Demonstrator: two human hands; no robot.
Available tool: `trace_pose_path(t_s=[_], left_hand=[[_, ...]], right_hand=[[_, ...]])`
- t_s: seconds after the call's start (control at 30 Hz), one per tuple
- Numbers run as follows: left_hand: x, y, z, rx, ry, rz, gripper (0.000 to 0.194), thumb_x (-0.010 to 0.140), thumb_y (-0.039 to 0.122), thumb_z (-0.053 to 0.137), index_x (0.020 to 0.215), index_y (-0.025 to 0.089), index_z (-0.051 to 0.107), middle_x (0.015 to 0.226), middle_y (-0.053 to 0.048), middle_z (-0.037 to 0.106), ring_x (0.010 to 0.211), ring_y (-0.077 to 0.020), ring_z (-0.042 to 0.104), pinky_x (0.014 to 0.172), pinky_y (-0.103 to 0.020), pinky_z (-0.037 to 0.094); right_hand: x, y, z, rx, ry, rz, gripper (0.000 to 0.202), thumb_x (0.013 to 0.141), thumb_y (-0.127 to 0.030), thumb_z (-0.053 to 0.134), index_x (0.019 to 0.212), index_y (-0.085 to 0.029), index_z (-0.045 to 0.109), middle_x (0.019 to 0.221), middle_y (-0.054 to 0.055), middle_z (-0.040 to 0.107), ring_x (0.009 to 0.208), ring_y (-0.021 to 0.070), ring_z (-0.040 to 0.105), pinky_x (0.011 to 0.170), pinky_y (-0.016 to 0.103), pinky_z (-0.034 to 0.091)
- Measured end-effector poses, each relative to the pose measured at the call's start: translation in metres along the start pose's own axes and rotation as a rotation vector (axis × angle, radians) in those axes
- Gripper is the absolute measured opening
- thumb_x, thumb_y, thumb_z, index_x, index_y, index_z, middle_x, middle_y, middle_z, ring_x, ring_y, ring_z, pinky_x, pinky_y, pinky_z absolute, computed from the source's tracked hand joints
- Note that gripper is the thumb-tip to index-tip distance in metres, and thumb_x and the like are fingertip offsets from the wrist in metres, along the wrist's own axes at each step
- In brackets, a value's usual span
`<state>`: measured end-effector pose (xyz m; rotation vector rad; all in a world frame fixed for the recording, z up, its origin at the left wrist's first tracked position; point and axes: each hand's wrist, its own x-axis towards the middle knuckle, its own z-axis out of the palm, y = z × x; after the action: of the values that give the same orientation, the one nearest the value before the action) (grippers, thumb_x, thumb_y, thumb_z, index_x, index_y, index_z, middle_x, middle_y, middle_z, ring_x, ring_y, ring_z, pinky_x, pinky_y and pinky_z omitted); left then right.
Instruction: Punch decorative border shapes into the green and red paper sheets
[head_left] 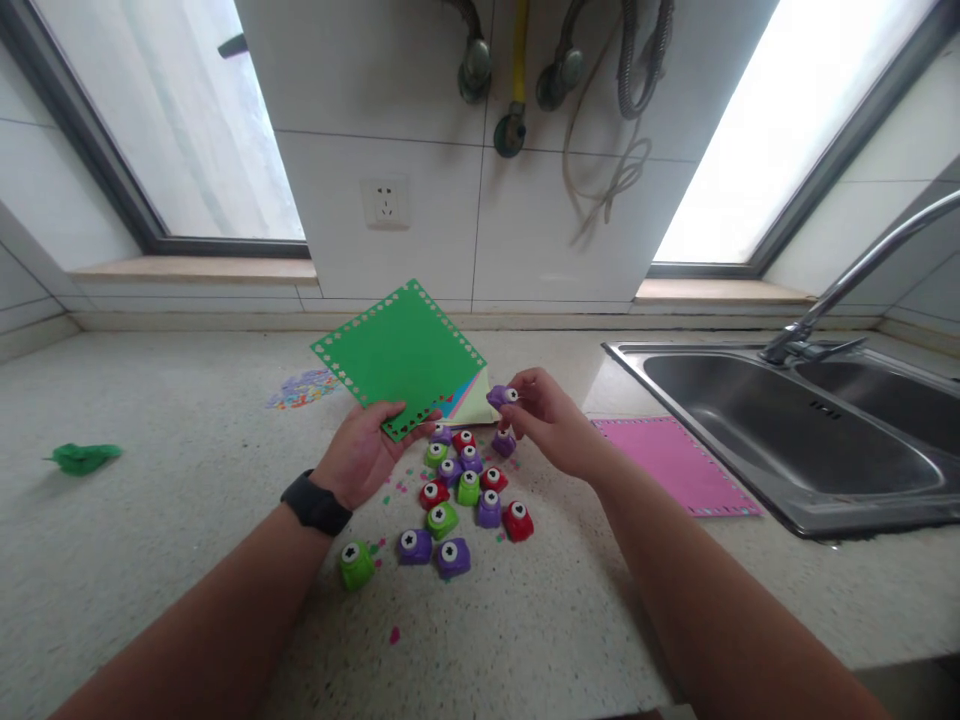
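Observation:
My left hand (pixel 365 450) grips the near corner of a green sheet of paper (pixel 409 350), thumb on top. Small shapes are punched along the sheet's edges. Between the fingers of my right hand (pixel 549 415) is a purple craft punch (pixel 501 396) with a white button, held just right of the sheet. Below both hands lie several small craft punches, among them a red punch (pixel 517 521), a light green punch (pixel 356 565) and a purple punch (pixel 453 557). Pale yellow paper (pixel 474 402) and other coloured sheets lie partly hidden under the green one.
A pink sheet with a punched border (pixel 675 462) lies beside the steel sink (pixel 795 520) on the right. Coloured paper bits (pixel 300 390) are heaped behind my left hand. A crumpled green thing (pixel 84 458) lies far left. The tiled wall (pixel 420 265) bounds the counter behind.

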<state>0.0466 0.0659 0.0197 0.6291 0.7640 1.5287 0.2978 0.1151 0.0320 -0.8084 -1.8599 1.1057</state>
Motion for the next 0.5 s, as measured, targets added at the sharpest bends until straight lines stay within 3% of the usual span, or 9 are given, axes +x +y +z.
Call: trace_pose_path(t_s=[0.27,0.5], left_hand=[[-0.007,-0.004,0.005,0.093,-0.054,0.035,0.042,0.083,0.009,0.075,0.123,0.016,0.067,0.099,-0.007,0.079,0.084,-0.0221,0.077,0.074,-0.030,0.065],[-0.010,-0.006,0.007,0.134,-0.077,0.050,0.046,0.079,0.014,0.082,0.123,0.018,0.068,0.109,-0.009,0.078,0.089,-0.0218,0.077,0.076,-0.027,0.066]], right_hand=[[0.001,-0.016,0.010,0.625,0.225,0.000,0.033,0.081,-0.035,0.081,0.094,-0.024,0.052,0.082,-0.004,0.064,0.073,0.0141,0.067,0.068,0.030,0.049],[-0.002,-0.016,0.014,0.626,0.230,-0.020,0.038,0.075,-0.030,0.086,0.103,-0.024,0.061,0.089,-0.001,0.068,0.077,0.0140,0.069,0.077,0.032,0.053]])
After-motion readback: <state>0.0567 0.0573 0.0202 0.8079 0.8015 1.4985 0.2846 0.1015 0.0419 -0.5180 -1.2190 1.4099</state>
